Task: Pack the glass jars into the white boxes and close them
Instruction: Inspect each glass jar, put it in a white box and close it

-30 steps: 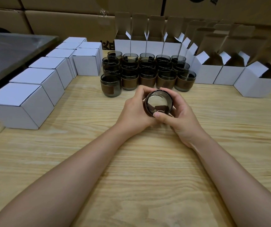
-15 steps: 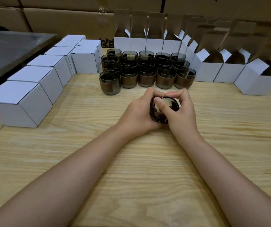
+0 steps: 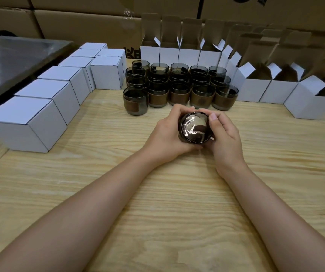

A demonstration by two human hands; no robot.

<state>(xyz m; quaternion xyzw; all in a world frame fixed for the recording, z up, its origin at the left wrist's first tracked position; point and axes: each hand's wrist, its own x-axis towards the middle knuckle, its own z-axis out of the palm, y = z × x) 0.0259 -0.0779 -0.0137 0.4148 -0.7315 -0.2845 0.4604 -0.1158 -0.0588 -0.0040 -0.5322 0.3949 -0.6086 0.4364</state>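
Risk is sitting mostly in the grip. Low over the pale wooden table [image 3: 157,203], the left hand [image 3: 167,134] and right hand [image 3: 224,138] are cupping 1 dark smoked glass jar [image 3: 194,127], fingers curled tight round its sides, 1 end tilting toward the camera. Glossy glass: a slip could be cracking it on the wood. Just beyond, the cluster of brown-sleeved glass jars [image 3: 179,89] is standing packed tight; a careless reach could be toppling several. Farther out, closed white cardboard boxes [image 3: 26,122] are lining the left, and open white boxes [image 3: 312,103] are waiting right and back, upright flaps liable to snag.
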